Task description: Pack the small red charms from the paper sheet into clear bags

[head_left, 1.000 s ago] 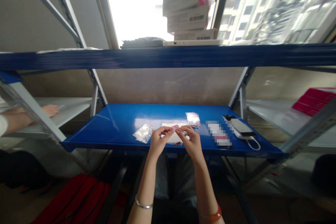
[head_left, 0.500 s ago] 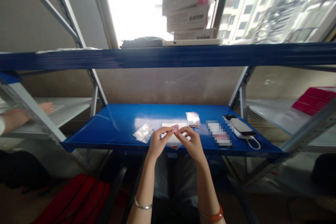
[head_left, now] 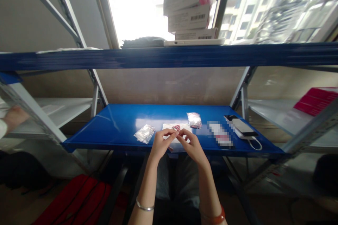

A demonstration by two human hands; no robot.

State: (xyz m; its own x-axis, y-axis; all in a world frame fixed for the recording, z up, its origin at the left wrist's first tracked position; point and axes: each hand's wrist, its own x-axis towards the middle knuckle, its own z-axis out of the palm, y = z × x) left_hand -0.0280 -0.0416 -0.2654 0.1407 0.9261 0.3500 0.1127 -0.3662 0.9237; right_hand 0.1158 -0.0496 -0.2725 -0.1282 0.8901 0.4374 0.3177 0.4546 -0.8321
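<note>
Over the near edge of the blue table (head_left: 116, 126), my left hand (head_left: 162, 143) and my right hand (head_left: 192, 145) meet with thumbs and fingertips pinched together. Between them they hold a small thin packet (head_left: 171, 149); its reddish lower part shows below the fingers, and the rest is mostly hidden. Just beyond the fingertips is a small red-and-white patterned piece (head_left: 176, 127), over a white sheet (head_left: 166, 126). To the left of my hands lie shiny clear packets (head_left: 144, 133). Behind my right hand sits a stack of silvery packets (head_left: 194, 119) with reddish edges.
Phones (head_left: 244, 127) and a white cable (head_left: 256, 145) lie at the table's right, beside a blurred-out item (head_left: 220, 134). A blue shelf beam (head_left: 158, 58) crosses above, bearing stacked boxes (head_left: 187, 17). Another person's hand (head_left: 16, 116) is at the left shelf.
Both my hands have drawn slightly toward me, and the patterned piece now shows beyond the fingertips. The packet's lower part has shifted left. The other person's hand has moved left.
</note>
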